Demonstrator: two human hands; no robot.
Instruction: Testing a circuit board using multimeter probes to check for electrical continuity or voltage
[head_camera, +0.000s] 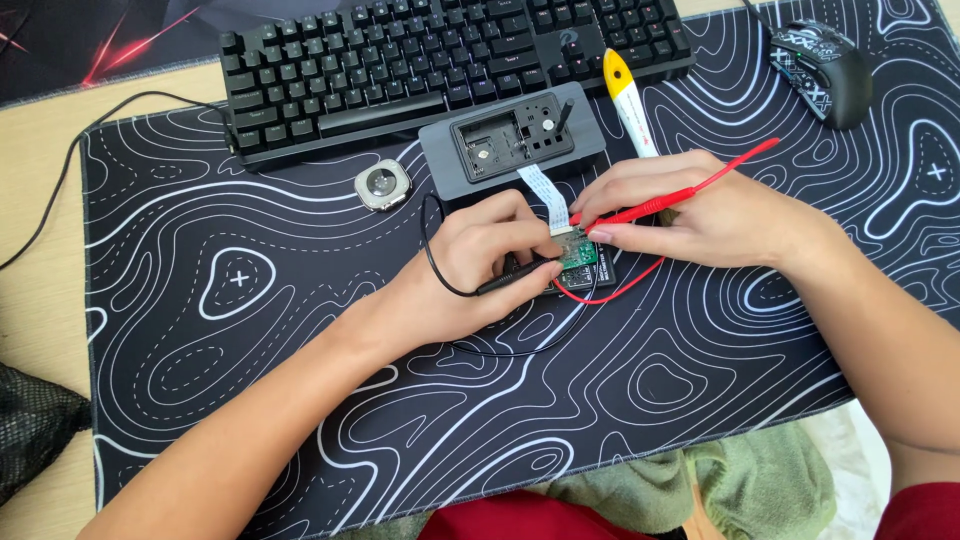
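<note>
My left hand grips a black test probe, its tip pressed against a small green circuit board lying on the desk mat. From the right, my right hand holds a red test probe whose tip touches the same board. A white flat ribbon cable runs from the board up to a grey device housing. Black and red leads loop on the mat below the board.
A black keyboard spans the back, a patterned mouse sits at the back right, and a white-and-yellow tool lies beside the housing. A square watch case rests left of it. The black wavy-line mat covers the desk.
</note>
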